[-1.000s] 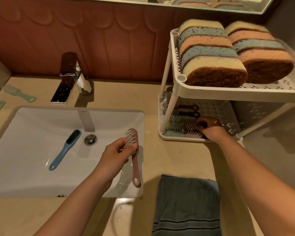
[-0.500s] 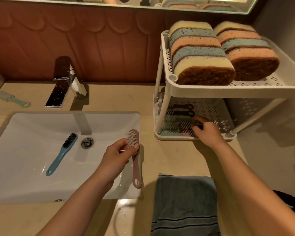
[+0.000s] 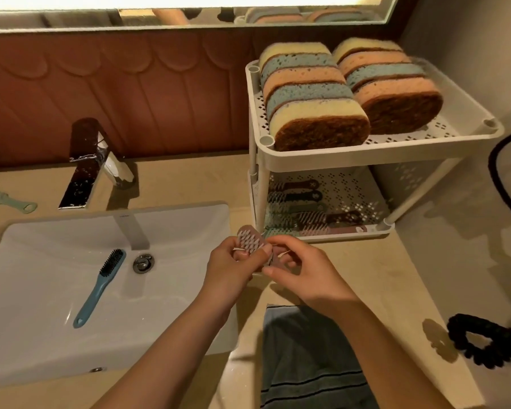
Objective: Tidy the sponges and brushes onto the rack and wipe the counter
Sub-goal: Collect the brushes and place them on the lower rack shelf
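Left hand (image 3: pixel 230 265) pinches the pink brush (image 3: pixel 250 241) by its bristle end mid-frame, and right hand (image 3: pixel 306 271) curls round the handle. Looks like a hand-over to me. Next it wants sliding into the rack (image 3: pixel 351 236) at centre right, bottom shelf, beside the others. Blue brush (image 3: pixel 99 287) waits in the sink (image 3: pixel 42 305).

I see the pink brush (image 3: pixel 250 242) held bristles-up just before the rack (image 3: pixel 366 156), sponges (image 3: pixel 313 95) standing on edge in two rows on its top shelf, dark brushes (image 3: pixel 301 196) lying on its bottom shelf, and a blue brush (image 3: pixel 101 287) lying well to its left.
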Demonstrator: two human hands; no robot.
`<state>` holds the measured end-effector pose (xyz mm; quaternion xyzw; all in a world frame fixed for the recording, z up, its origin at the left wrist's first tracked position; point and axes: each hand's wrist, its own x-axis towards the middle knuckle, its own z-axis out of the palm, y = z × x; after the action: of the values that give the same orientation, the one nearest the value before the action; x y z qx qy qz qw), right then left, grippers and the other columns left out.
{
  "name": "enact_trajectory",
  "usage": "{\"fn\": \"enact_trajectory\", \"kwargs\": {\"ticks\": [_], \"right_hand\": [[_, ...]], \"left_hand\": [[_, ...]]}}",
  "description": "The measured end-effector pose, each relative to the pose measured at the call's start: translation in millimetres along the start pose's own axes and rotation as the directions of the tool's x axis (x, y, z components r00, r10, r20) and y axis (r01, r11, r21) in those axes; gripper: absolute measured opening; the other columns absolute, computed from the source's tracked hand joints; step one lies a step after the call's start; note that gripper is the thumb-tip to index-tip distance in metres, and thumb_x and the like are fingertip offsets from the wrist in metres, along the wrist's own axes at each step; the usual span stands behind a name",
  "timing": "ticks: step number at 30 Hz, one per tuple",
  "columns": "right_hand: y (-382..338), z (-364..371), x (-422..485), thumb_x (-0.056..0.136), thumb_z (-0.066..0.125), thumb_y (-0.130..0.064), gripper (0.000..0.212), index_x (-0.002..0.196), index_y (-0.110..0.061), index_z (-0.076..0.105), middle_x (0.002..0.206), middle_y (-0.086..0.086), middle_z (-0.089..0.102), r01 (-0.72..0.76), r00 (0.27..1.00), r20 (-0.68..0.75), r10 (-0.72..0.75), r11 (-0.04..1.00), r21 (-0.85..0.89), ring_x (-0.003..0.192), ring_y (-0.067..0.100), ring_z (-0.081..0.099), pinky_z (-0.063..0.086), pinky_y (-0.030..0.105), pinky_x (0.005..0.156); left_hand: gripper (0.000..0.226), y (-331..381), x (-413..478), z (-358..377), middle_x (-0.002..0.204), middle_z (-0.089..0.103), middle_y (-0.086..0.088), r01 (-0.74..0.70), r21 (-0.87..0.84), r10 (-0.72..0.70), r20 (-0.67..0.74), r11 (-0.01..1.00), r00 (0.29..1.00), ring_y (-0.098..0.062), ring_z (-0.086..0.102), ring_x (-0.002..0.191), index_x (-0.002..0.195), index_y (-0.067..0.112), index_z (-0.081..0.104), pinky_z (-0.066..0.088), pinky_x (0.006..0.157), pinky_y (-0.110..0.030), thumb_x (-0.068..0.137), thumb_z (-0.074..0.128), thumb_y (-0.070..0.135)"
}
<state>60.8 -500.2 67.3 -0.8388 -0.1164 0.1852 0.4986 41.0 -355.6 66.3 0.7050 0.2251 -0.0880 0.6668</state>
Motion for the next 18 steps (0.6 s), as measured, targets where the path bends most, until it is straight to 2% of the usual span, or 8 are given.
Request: {"fn": "enact_trajectory", "kwargs": {"ticks": [3, 6, 8, 10, 13, 15, 16, 18], "right_hand": [[1.7, -2.1, 0.1, 0.085, 0.064, -0.026, 0.039, 0.121, -0.035, 0.055, 0.107, -0.013, 0.063, 0.040, 0.996, -0.077, -0.043, 0.998, -0.040, 0.090, 0.002, 0.060, 0.053, 0.025, 0.082], [6.9, -7.8, 3.2, 0.091, 0.057, -0.019, 0.036, 0.126, -0.026, 0.056, 0.112, -0.012, 0.061, 0.057, 0.989, -0.139, -0.057, 0.998, -0.007, 0.095, -0.009, 0.057, 0.045, 0.006, 0.080], [15.3, -16.3, 5.4, 0.092, 0.055, -0.020, 0.036, 0.128, -0.025, 0.054, 0.117, -0.009, 0.060, 0.015, 0.985, -0.171, -0.017, 1.000, -0.010, 0.102, -0.003, 0.056, 0.045, 0.012, 0.087], [24.7, -27.5, 6.7, 0.094, 0.052, -0.020, 0.037, 0.130, -0.023, 0.052, 0.119, -0.008, 0.059, -0.037, 0.979, -0.201, 0.033, 0.999, -0.016, 0.106, 0.004, 0.054, 0.044, 0.019, 0.089], [36.9, -47.6, 13.7, 0.097, 0.046, -0.017, 0.036, 0.132, -0.018, 0.050, 0.117, -0.008, 0.056, -0.117, 0.967, -0.228, 0.112, 0.993, -0.008, 0.103, 0.002, 0.050, 0.039, 0.003, 0.076], [40.2, -61.2, 20.3, 0.097, 0.046, -0.020, 0.037, 0.133, -0.014, 0.049, 0.114, -0.011, 0.052, -0.154, 0.965, -0.215, 0.150, 0.988, 0.002, 0.097, -0.003, 0.048, 0.036, -0.004, 0.069], [41.5, -67.7, 24.7, 0.096, 0.047, -0.023, 0.037, 0.132, -0.013, 0.049, 0.115, -0.010, 0.053, -0.165, 0.965, -0.210, 0.159, 0.986, -0.014, 0.097, -0.001, 0.050, 0.037, -0.001, 0.070], [46.6, -78.8, 36.4, 0.094, 0.050, -0.028, 0.039, 0.128, -0.010, 0.053, 0.120, -0.001, 0.059, -0.188, 0.959, -0.232, 0.164, 0.978, -0.086, 0.104, 0.011, 0.055, 0.040, 0.015, 0.078]], "left_hand": [[0.029, 4.9, 3.6, 8.2, 0.093, 0.071, -0.009, -0.008, 0.046, 0.008, 0.013, 0.999, 1.000, -0.019, 0.067, 0.083, 0.099, 0.013, 0.065, 0.050, 0.061, -0.019, 0.080, 0.069, 0.034], [0.036, 18.2, 11.0, 9.2, 0.089, 0.070, -0.007, 0.033, 0.075, -0.035, 0.031, 0.997, 0.999, -0.013, 0.064, 0.072, 0.097, 0.009, 0.065, 0.046, 0.052, -0.017, 0.084, 0.061, 0.042], [0.039, 25.2, 18.4, 5.2, 0.096, 0.066, -0.006, -0.016, 0.126, 0.018, -0.015, 0.992, 1.000, -0.011, 0.061, 0.075, 0.108, 0.009, 0.059, 0.046, 0.054, -0.018, 0.086, 0.058, 0.041], [0.044, 30.7, 25.2, 1.8, 0.108, 0.057, 0.001, -0.119, 0.252, 0.129, -0.025, 0.960, 0.991, -0.011, 0.058, 0.087, 0.124, 0.015, 0.048, 0.046, 0.067, -0.020, 0.088, 0.057, 0.038], [0.049, 40.3, 43.4, 1.2, 0.119, 0.053, 0.005, -0.258, 0.391, 0.235, 0.106, 0.884, 0.966, -0.014, 0.052, 0.111, 0.132, 0.019, 0.043, 0.046, 0.093, -0.033, 0.089, 0.057, 0.037], [0.035, 45.5, 54.7, 2.3, 0.115, 0.062, 0.003, -0.338, 0.469, 0.301, 0.155, 0.816, 0.941, -0.015, 0.058, 0.107, 0.120, 0.018, 0.055, 0.049, 0.094, -0.038, 0.090, 0.056, 0.035], [0.029, 45.7, 59.1, 3.1, 0.109, 0.066, 0.002, -0.370, 0.525, 0.341, 0.155, 0.767, 0.927, -0.015, 0.061, 0.100, 0.114, 0.018, 0.059, 0.051, 0.090, -0.040, 0.091, 0.054, 0.035], [0.026, 40.8, 63.6, 5.2, 0.103, 0.070, 0.000, -0.406, 0.681, 0.430, 0.147, 0.609, 0.891, -0.019, 0.064, 0.091, 0.113, 0.021, 0.059, 0.054, 0.078, -0.039, 0.094, 0.048, 0.035]]}}
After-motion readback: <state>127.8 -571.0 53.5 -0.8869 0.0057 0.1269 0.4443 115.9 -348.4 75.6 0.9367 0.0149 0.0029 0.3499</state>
